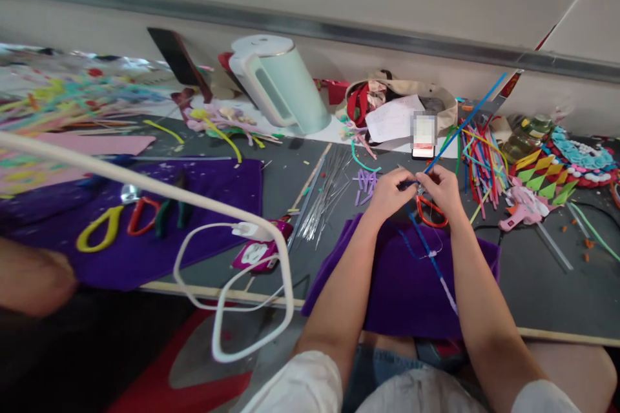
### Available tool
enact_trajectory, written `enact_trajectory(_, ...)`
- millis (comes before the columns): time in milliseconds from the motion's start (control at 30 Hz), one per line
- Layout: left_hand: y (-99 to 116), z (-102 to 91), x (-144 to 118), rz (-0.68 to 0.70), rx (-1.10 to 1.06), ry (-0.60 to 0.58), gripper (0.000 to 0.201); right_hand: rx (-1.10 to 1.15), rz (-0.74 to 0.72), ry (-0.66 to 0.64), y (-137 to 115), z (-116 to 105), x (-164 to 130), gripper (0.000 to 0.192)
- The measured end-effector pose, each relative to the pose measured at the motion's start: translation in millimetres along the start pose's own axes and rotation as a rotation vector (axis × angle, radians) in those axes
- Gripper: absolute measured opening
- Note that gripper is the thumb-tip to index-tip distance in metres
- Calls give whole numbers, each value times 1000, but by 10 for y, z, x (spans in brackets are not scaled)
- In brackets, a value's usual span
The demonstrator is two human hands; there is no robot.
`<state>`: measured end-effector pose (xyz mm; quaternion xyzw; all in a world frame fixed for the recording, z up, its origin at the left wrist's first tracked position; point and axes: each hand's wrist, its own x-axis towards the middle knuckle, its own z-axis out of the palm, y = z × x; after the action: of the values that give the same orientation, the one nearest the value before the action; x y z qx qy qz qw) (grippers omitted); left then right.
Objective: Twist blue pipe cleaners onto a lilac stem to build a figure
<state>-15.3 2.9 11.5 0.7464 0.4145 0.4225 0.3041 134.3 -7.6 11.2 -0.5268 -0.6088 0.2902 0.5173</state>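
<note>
1. Near the middle of the bench (542, 284), both hands meet over a purple cloth (402, 290) that hangs over the front edge.
2. What lies between the fingertips is too small to make out; something thin and metallic may be there, but I cannot tell.
3. The left hand (390, 192) is curled nearly closed, thumb and fingers pinched on the blue strip (465, 122) where it crosses between the hands.
4. The right hand (443, 188) is likewise pinched shut on the same strip, touching the left hand at the fingertips.
5. The blue strip runs up toward the back right of the bench and down across the cloth, its lower end pale and hard to read.
6. Red-handled scissors (431, 211) lie just beside the right hand, partly covered by it.
7. A white cable (145, 184) cuts across the left of the view, hiding part of a second purple cloth (213, 193) with yellow and red-handled tools on it.
8. At the left edge, another person's arm (31, 277) is cut off by the frame.
9. A pale green kettle (285, 87) leans toward the back wall.
10. Coloured strips (482, 155) lie in a heap toward the back right.
</note>
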Motion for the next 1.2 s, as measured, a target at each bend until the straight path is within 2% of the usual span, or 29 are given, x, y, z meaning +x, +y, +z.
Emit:
enact_trajectory(133,42,64,-39,44,145,29,13,-27,9,-4,42,-11,11,34)
enact_trajectory(333,33,97,-58,61,229,14,14,-36,14,9,89,-9,10,34)
enact_trajectory(500,-56,73,-23,65,201,-63,17,-27,31,45,138,30,-7,34)
enact_trajectory(600,-123,53,-2,46,118,-69,16,45,54,27,136,40,-19,35)
enact_trajectory(733,-222,28,14,-15,38,-13,15,233,115,-55,97,-11,-34,35)
enact_trajectory(867,-329,21,27,-116,-4,77,15,341,222,-254,17,-80,-69,34)
enact_trajectory(933,-379,23,35,-161,-45,86,16,357,245,-331,-29,-88,-90,33)
enact_trajectory(1000,-422,21,46,-187,-94,127,21,380,244,-284,-67,-86,-102,33)
enact_trajectory(1100,-460,2,60,-266,-228,372,47,459,237,-110,-92,-120,-82,31)
enact_trajectory(1133,-461,-5,61,-325,-324,426,50,503,235,-39,-90,-149,-63,31)
enact_trajectory(1167,-455,-9,59,-409,-458,404,48,550,235,37,-84,-187,-38,30)
enact_trajectory(1200,-439,-8,53,-499,-610,281,47,593,237,103,-74,-232,-8,30)
